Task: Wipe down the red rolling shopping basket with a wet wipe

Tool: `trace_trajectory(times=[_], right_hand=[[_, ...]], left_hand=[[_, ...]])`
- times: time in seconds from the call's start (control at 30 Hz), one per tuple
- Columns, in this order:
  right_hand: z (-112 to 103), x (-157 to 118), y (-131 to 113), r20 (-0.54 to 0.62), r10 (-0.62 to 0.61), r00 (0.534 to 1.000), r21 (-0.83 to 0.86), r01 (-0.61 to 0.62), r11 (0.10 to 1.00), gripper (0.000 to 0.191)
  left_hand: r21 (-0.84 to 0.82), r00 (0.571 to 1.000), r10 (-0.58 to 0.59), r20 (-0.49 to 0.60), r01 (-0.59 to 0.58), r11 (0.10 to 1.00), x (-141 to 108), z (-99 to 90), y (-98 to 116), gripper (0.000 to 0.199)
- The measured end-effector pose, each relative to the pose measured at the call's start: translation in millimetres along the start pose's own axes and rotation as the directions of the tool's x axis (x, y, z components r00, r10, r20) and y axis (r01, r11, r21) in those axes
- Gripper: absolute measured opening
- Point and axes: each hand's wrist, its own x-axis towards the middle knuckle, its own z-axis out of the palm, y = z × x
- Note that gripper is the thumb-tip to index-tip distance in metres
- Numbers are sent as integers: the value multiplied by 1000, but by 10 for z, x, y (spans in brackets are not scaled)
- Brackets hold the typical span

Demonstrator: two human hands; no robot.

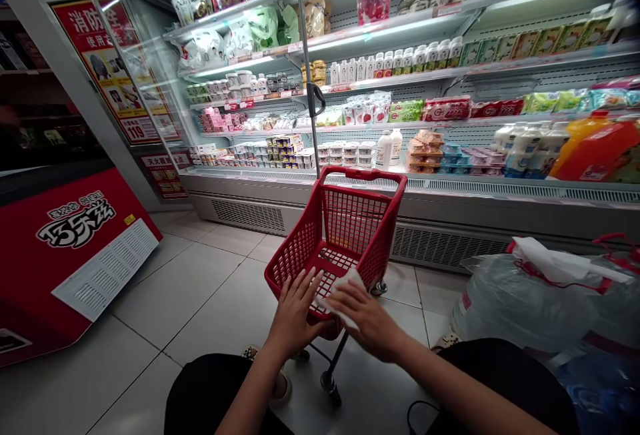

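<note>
A red plastic shopping cart (335,215) with a lattice basket stands in front of me. My left hand (297,308) is open at the near side of the basket, its fingers stretched forward over the rim and its thumb out to the right. Beside it, my right hand (367,318) holds a white cloth or tissue (354,277) under its fingers, at the basket's near right corner. Part of the white piece sticks out past the fingertips. Both palms are hidden, and the basket's floor shows through beyond the fingers.
An open refrigerated display case (240,185) with several stocked shelves runs behind the cart. On the left stands a red freezer (75,261). Plastic-wrapped bottles (525,295) with red handles sit at the right. A dark cable (411,411) lies on the tiled floor near my leg.
</note>
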Motion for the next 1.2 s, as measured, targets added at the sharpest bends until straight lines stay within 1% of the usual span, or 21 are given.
trace_trajectory(times=[0.07, 0.13, 0.17, 0.2, 0.27, 0.33, 0.4, 0.43, 0.5, 0.57, 0.67, 0.73, 0.8, 0.83, 0.87, 0.93, 1.0, 1.07, 1.1, 1.17, 1.2], right_hand=[[-42, 12, -76, 49, -102, 994, 15, 101, 995, 62], [-119, 26, 51, 81, -143, 986, -2, 144, 990, 61], [-164, 30, 182, 83, -127, 988, -23, 129, 991, 59], [-211, 28, 347, 73, -88, 993, -50, 92, 995, 56], [-300, 8, 716, 22, 40, 999, -108, -37, 993, 52], [-364, -32, 1040, -26, 145, 989, -159, -148, 976, 52], [-379, -71, 1215, -63, 214, 975, -192, -222, 956, 53], [-365, -85, 1231, -83, 238, 968, -200, -250, 947, 53], [-300, -95, 1117, -121, 267, 956, -191, -286, 939, 52], [-210, -86, 850, -136, 256, 957, -156, -276, 948, 51], [-105, -52, 339, -91, 142, 986, -83, -150, 985, 51], [-84, -25, 65, -46, 42, 998, -44, -44, 998, 56], [-104, -5, -55, -11, -39, 999, -25, 39, 999, 61], [-126, -1, -43, 5, -67, 998, -29, 67, 997, 62], [-155, -3, 18, 17, -81, 997, -42, 82, 996, 62], [-230, -24, 267, 17, -53, 998, -92, 54, 994, 60], [-320, -67, 614, -21, 50, 999, -154, -53, 987, 56], [-403, -121, 945, -62, 168, 984, -213, -177, 961, 55], [-432, -144, 1072, -80, 217, 973, -239, -230, 943, 55], [-441, -172, 1203, -114, 286, 951, -276, -307, 911, 55], [-417, -175, 1203, -133, 306, 943, -285, -332, 899, 55]], left_hand=[[0, 1000, 11, 16, -11, 1000, -7, -11, -13, 100], [-2, 999, 22, 35, -22, 1000, -7, -22, -15, 101], [-4, 999, 26, 42, -26, 1000, -4, -27, -12, 102], [-5, 998, 29, 47, -29, 1000, 1, -31, -6, 103], [-6, 998, 29, 47, -29, 1000, 15, -38, 14, 104], [-4, 999, 28, 37, -28, 1000, 30, -40, 39, 102], [0, 999, 34, 22, -34, 999, 44, -37, 62, 102], [2, 999, 37, 16, -37, 999, 50, -34, 70, 102], [1, 999, 44, 10, -44, 999, 59, -29, 77, 102], [-5, 999, 52, 15, -52, 999, 62, -29, 66, 102], [-16, 997, 72, 27, -72, 997, 54, -38, 18, 105], [-20, 996, 88, 25, -88, 996, 40, -45, -31, 107], [-22, 995, 102, 20, -102, 995, 25, -49, -84, 109], [-22, 994, 107, 18, -107, 994, 19, -51, -109, 110], [-23, 994, 109, 18, -109, 994, 14, -54, -131, 111], [-26, 994, 107, 25, -106, 994, 13, -66, -165, 113], [-31, 994, 102, 34, -101, 994, 24, -92, -184, 113], [-32, 994, 107, 38, -106, 994, 44, -128, -200, 111], [-31, 993, 112, 37, -111, 993, 55, -147, -212, 108], [-26, 992, 117, 40, -116, 993, 79, -179, -249, 105], [-22, 993, 113, 47, -112, 994, 91, -187, -272, 104]])
